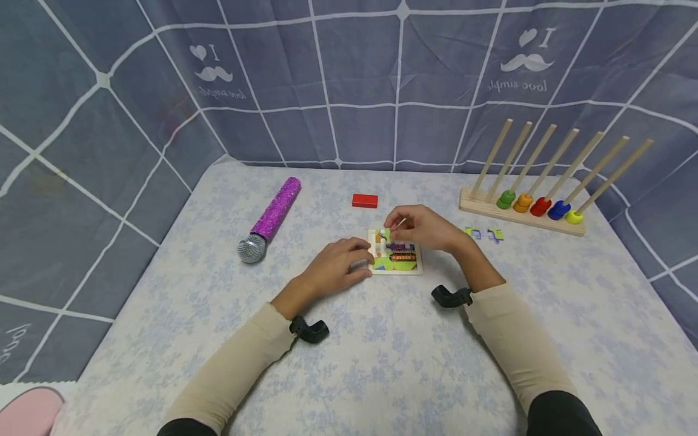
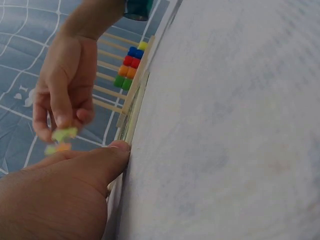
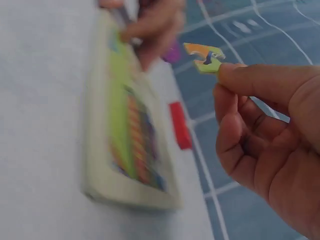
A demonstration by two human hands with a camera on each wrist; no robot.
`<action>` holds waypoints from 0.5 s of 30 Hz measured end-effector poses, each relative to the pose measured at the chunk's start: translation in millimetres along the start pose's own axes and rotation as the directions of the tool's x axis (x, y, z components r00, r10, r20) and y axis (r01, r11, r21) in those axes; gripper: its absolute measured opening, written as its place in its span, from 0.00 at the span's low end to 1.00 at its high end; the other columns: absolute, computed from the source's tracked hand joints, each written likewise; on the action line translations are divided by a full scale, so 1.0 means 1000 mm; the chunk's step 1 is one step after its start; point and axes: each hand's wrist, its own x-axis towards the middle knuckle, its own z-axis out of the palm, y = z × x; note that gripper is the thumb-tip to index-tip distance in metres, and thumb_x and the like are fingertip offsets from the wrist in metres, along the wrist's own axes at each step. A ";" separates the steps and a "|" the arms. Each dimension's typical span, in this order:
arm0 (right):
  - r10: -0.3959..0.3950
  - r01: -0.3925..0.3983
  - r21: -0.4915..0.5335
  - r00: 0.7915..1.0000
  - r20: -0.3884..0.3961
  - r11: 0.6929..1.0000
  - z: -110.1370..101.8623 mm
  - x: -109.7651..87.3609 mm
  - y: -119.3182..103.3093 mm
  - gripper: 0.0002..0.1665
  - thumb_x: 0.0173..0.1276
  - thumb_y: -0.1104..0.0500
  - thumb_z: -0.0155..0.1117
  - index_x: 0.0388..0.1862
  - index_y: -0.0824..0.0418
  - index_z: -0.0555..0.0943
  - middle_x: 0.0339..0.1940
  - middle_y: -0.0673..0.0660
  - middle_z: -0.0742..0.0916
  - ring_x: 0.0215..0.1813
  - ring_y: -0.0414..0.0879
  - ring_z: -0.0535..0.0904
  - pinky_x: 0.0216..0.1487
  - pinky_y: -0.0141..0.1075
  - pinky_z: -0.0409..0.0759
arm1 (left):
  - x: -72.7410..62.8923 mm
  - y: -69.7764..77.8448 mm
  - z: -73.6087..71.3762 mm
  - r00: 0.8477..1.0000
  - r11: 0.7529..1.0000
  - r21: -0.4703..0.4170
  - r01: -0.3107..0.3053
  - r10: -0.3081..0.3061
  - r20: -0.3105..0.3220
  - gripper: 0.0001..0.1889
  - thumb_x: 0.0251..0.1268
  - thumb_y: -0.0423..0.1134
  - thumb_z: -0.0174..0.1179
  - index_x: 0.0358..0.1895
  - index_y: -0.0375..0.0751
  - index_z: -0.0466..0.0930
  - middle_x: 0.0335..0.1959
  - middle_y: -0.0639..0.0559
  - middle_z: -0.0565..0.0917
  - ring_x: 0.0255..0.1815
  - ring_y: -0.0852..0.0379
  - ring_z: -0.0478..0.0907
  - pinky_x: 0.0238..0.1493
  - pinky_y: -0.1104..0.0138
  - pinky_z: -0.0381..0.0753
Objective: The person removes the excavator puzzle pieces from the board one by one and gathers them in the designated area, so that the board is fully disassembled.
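My right hand (image 1: 420,227) pinches a small green and orange puzzle piece (image 3: 210,66) between thumb and fingertips, raised over a square wooden puzzle board (image 1: 397,273). Inside the board's pale frame lies a picture of a vehicle with an orange tread, low in the tray. At the board's left edge rests my left hand (image 1: 340,264), fingers loosely extended and fingertips right at the frame. The left wrist view shows its thumb (image 2: 117,150) against the board's side. Two loose puzzle pieces (image 1: 495,235) lie on the table beyond my right wrist.
A red block (image 1: 365,201) lies behind the board. To the left is a purple glittery microphone (image 1: 278,209) with a silver head. Back right stands a wooden bead rack (image 1: 469,200) with tall pegs and coloured beads. A patterned curtain (image 1: 360,72) hangs behind the table.
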 end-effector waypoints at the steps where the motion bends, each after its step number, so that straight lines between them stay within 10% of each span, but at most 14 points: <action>1: 0.009 -0.009 0.022 1.000 -0.021 1.000 -0.006 -0.004 0.002 0.08 0.72 0.68 0.65 0.49 0.65 0.82 0.46 0.61 0.84 0.46 0.53 0.80 0.48 0.47 0.79 | 0.000 0.000 0.000 1.000 1.000 -0.001 0.003 -0.003 0.002 0.13 0.72 0.49 0.64 0.53 0.50 0.84 0.64 0.47 0.76 0.64 0.48 0.74 0.60 0.50 0.73; 15: 0.301 -0.316 -0.088 0.941 -0.152 0.945 -0.050 -0.085 0.055 0.08 0.75 0.64 0.63 0.48 0.68 0.80 0.39 0.59 0.83 0.40 0.51 0.76 0.40 0.38 0.77 | 0.000 0.002 -0.001 0.999 0.999 0.014 0.038 -0.038 0.020 0.13 0.72 0.50 0.64 0.54 0.51 0.84 0.65 0.47 0.76 0.65 0.48 0.73 0.62 0.50 0.72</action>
